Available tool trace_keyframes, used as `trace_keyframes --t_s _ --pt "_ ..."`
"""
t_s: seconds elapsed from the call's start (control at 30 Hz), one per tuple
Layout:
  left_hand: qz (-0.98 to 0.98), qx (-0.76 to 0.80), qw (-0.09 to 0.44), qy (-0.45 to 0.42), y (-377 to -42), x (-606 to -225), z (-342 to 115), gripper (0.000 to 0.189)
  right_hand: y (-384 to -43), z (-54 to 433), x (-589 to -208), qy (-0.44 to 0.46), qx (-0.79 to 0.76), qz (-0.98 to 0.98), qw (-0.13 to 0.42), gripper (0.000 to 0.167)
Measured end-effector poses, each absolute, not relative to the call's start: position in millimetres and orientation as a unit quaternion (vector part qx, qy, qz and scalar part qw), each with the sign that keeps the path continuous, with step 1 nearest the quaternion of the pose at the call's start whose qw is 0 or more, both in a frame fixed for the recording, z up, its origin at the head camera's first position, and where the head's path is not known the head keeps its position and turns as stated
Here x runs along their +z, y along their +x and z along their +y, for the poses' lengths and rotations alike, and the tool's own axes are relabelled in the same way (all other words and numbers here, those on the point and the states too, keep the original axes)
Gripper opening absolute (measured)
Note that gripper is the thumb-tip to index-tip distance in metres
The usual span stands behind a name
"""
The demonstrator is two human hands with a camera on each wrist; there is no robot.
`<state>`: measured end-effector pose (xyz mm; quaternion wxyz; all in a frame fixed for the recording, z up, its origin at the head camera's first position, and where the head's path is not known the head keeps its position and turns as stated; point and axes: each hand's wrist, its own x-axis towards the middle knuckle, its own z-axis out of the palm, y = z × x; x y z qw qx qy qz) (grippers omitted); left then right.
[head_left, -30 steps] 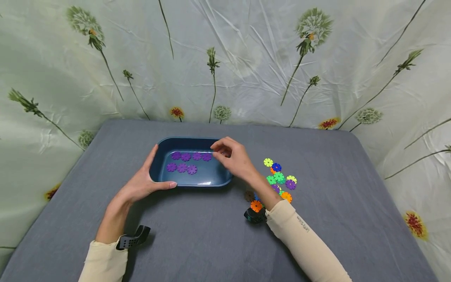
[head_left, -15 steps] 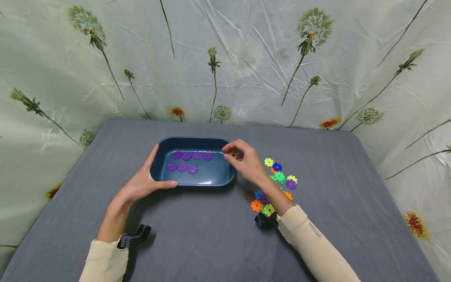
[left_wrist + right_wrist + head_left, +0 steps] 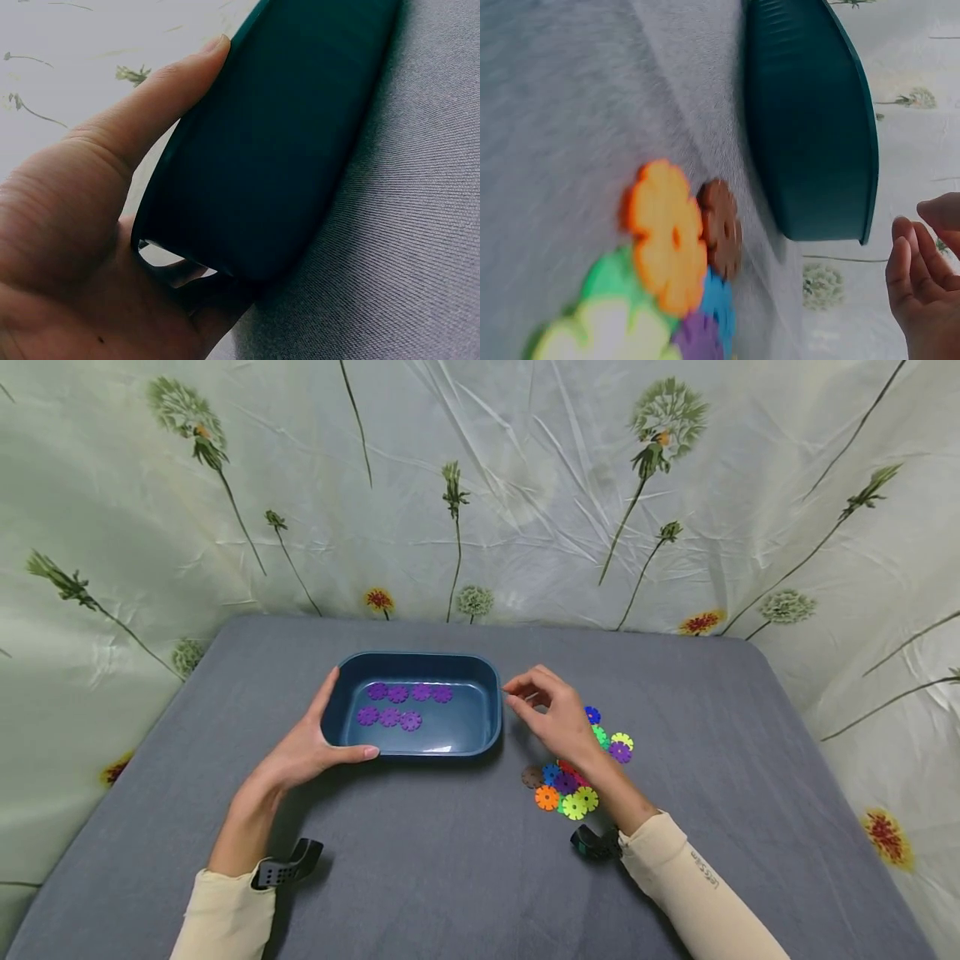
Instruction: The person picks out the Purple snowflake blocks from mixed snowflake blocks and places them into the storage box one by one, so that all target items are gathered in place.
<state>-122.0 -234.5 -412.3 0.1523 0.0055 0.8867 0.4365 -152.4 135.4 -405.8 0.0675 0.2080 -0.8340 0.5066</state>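
Observation:
My left hand [image 3: 303, 752] grips the left end of a dark blue plastic tray [image 3: 450, 747], its thumb along the near side. In the left wrist view the thumb lies against the tray's rim [image 3: 244, 30], with other fingers partly hidden behind it. Several purple snowflake discs [image 3: 411, 721] lie flat inside the tray in two rows. Just off the tray's right end hovers my right hand [image 3: 555, 714], fingers loosely bent and apparently holding nothing. In the right wrist view, its fingertips [image 3: 902, 229] are apart from the tray wall.
A loose pile of snowflake discs lies on the grey cloth [image 3: 420, 877] right of the tray, including orange [image 3: 547, 798], brown [image 3: 532, 777] and yellow-green [image 3: 574, 807] ones. My right forearm hides part of it. A floral curtain [image 3: 525, 527] hangs behind the table.
My right hand has moved from over the tray's right part to outside its right end, uncovering that corner. The left hand keeps its grip, and the visible purple discs lie as before.

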Motion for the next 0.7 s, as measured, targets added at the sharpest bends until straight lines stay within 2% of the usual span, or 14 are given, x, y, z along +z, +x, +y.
trace_keyframes --t_s 0.17,0.7 --pt "0.886 0.438 0.148 0.007 -123 -412 -235 0.14 -147 151 -406 0.226 0.474 -0.846 0.094 0.01" --pt "0.89 0.436 0.125 0.05 -122 -417 -238 0.139 -139 191 -422 0.193 0.468 -0.861 0.05 0.013"
